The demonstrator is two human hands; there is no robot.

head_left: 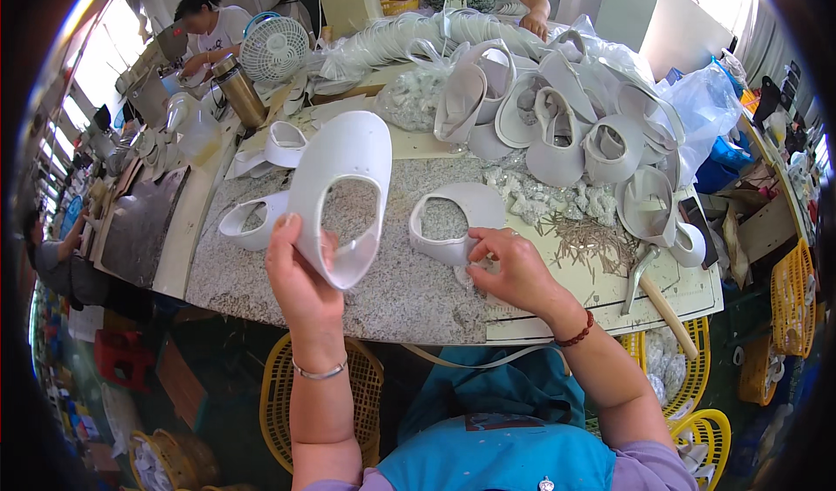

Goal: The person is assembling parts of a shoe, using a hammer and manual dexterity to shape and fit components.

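Note:
My left hand grips a white shoe upper by the edge of its opening and holds it up above the speckled board, toe pointing away. A second white upper rests on the board to the right. The fingers of my right hand are bent and pinch this one at its near right edge. Left of the raised upper, partly behind it, another white upper lies on the board. One more upper sits a little farther back.
Many white uppers are heaped at the back right. A hammer lies near the right front edge, beside scattered thin brown sticks. A steel flask and a fan stand back left. Two people work across the table.

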